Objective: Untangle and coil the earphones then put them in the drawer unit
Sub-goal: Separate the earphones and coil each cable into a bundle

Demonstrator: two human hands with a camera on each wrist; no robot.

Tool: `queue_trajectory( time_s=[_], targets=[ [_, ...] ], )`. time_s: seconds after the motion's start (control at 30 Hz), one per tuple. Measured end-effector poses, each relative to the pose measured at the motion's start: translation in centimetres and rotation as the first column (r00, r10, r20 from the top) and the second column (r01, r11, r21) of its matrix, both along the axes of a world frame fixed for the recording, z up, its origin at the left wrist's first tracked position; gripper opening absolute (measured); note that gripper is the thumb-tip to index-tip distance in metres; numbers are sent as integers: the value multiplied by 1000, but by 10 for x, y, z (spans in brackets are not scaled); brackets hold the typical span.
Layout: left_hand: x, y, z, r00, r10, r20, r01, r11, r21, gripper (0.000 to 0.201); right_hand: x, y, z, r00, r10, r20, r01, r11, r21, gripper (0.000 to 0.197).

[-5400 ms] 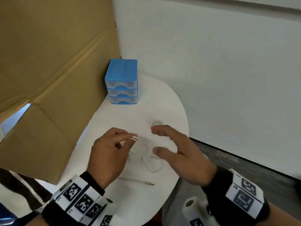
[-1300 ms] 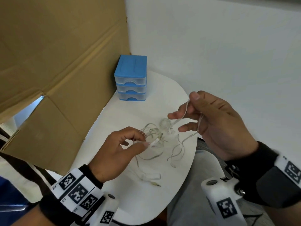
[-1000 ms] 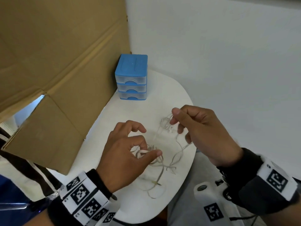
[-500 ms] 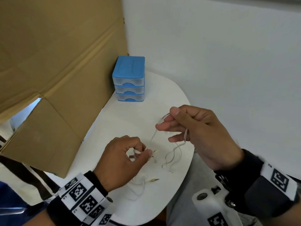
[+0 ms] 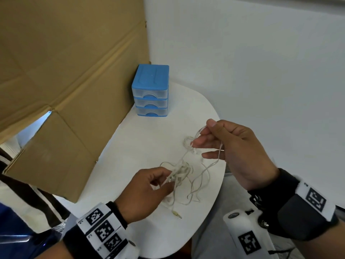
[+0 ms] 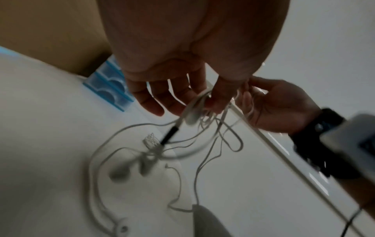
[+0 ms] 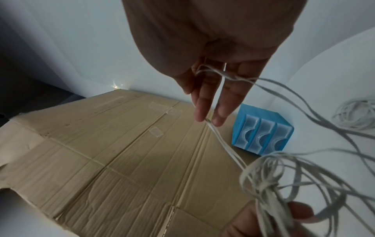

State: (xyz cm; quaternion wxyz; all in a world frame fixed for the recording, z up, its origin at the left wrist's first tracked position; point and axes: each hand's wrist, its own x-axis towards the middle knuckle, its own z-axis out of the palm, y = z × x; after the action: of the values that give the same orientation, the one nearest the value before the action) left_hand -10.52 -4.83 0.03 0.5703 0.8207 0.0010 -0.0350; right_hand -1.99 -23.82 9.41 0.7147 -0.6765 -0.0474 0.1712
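Note:
The white earphones [image 5: 183, 172] are a tangled bunch of thin cable hanging between my two hands above the white table [image 5: 140, 146]. My left hand [image 5: 170, 178] pinches the knotted bunch near the table, with loops trailing down to the jack plug [image 5: 177, 215]. My right hand [image 5: 202, 134] is held higher and to the right, pinching a strand between thumb and fingers. In the left wrist view the fingers [image 6: 211, 102] grip the cable and two earbuds [image 6: 119, 172] lie on the table. The blue drawer unit [image 5: 150, 90] stands at the table's far end, drawers closed.
A large brown cardboard sheet [image 5: 65, 81] leans along the table's left side, touching the drawer unit. A white wall [image 5: 261, 71] runs behind and to the right. A small loop of white cable [image 7: 353, 115] lies on the table. The table's right edge [image 5: 222, 174] is under my right hand.
My right hand has lifted its strand up and to the right. My left hand now holds a thicker bunch of loops, and more cable hangs spread between the hands.

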Motion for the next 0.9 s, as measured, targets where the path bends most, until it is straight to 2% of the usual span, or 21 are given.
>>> queue_trajectory(
  time_s=[0.13,0.3,0.43,0.57,0.67,0.77,0.83,0.9],
  targets=[
    [4,6,5,996,-31,-79,12,973,-228,23,3,-2,-4,1000,-2,18,3,999,-41,29],
    [4,6,17,996,3,-90,-36,930,-367,18,4,-2,-21,998,63,-9,-64,972,-226,20],
    [3,9,18,995,35,-96,-70,915,-398,17,2,0,-28,989,141,-36,-146,949,-278,22],
    [5,9,20,979,36,-200,-127,878,-461,18,-1,3,-34,982,189,-4,-180,929,-323,16],
    [4,11,23,970,-7,-243,-126,841,-527,34,-5,5,-40,966,247,80,-198,901,-386,35],
    [4,12,27,977,-20,-212,-93,856,-509,33,-9,5,-39,939,314,141,-239,890,-389,33],
    [3,12,31,981,-15,-196,-84,870,-486,27,-9,5,-36,933,334,135,-270,897,-350,26],
    [2,10,32,983,-8,-181,-76,888,-453,32,-9,6,-36,929,352,111,-300,895,-329,26]
  ],
)
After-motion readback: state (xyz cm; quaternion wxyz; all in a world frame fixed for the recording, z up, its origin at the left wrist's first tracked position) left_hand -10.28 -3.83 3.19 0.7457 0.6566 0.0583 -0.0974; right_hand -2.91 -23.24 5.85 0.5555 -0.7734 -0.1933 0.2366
